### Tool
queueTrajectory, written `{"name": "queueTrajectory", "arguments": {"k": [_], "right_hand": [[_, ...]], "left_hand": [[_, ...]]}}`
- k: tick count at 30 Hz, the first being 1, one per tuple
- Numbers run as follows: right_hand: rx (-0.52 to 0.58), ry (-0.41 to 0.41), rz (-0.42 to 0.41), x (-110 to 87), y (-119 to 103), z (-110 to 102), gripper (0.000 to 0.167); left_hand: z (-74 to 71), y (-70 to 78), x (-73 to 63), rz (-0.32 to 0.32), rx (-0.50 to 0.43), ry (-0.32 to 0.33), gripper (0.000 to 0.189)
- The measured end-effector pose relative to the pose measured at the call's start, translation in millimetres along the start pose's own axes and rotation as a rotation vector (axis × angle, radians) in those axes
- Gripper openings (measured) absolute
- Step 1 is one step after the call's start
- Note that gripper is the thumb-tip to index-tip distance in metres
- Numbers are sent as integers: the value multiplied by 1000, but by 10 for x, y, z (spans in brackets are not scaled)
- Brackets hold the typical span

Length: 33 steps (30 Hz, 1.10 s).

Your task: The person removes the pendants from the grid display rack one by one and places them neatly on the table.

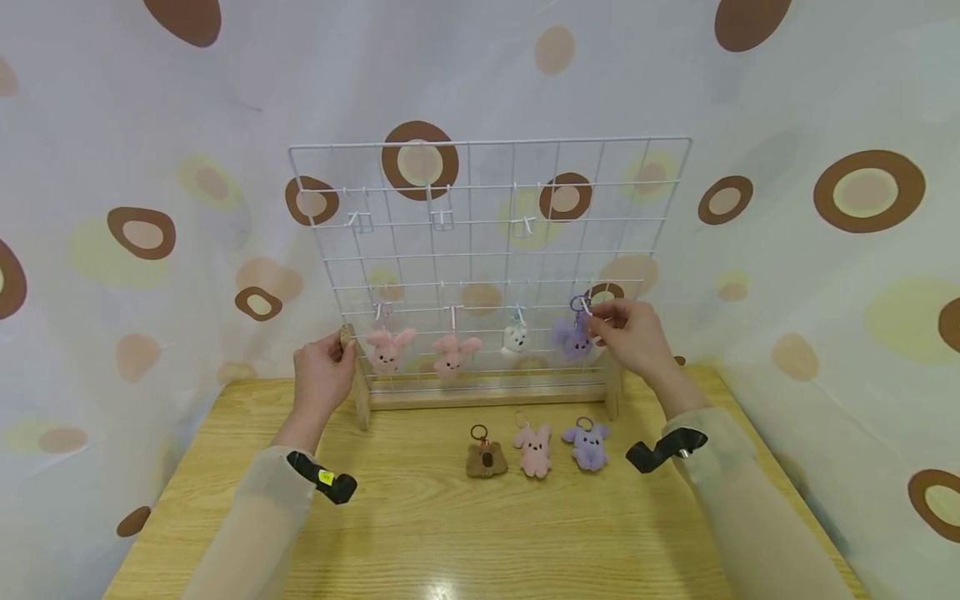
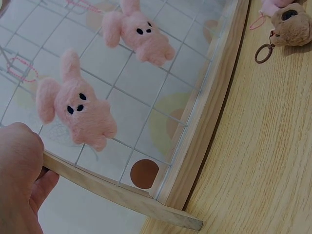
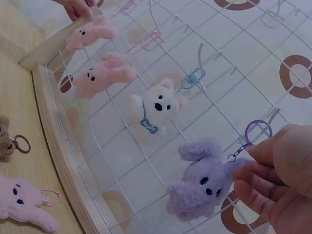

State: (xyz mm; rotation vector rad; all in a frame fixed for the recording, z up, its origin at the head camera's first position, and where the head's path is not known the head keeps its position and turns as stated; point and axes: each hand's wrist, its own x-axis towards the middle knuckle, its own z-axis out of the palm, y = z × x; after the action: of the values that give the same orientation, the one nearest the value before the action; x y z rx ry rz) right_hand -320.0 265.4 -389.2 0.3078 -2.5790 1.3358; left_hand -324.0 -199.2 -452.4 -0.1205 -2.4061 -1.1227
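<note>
A white wire grid rack (image 1: 491, 253) stands on a wooden base. At its left end, my left hand (image 1: 323, 372) grips the top of the wooden side post (image 2: 112, 187). My right hand (image 1: 632, 335) pinches a purple plush keychain (image 3: 200, 183) near its chain. That keychain's purple ring (image 3: 258, 132) is at a hook on the grid. Left of it, a white plush dog keychain (image 3: 155, 105) hangs from another hook. Two pink plush keychains, one farther left (image 1: 387, 352) and one nearer the middle (image 1: 451, 357), hang on the same row.
On the wooden table (image 1: 420, 525), in front of the rack, lie a brown plush keychain (image 1: 487, 461), a pink one (image 1: 536, 452) and a purple one (image 1: 588, 447). Higher on the grid are bare hooks, such as the left hook (image 1: 359, 221). A patterned cloth (image 1: 480, 75) hangs behind.
</note>
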Motion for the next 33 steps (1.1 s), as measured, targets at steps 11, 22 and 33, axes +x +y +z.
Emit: {"name": "queueTrajectory", "arguments": {"k": [11, 22, 33], "right_hand": [[10, 36, 26, 69, -57, 32, 25], [97, 45, 7, 82, -126, 37, 22], [144, 35, 14, -7, -205, -17, 21]], "left_hand": [[4, 6, 5, 1, 9, 1, 27], [-4, 8, 2, -1, 13, -3, 28], [1, 14, 4, -8, 9, 7, 29]]}}
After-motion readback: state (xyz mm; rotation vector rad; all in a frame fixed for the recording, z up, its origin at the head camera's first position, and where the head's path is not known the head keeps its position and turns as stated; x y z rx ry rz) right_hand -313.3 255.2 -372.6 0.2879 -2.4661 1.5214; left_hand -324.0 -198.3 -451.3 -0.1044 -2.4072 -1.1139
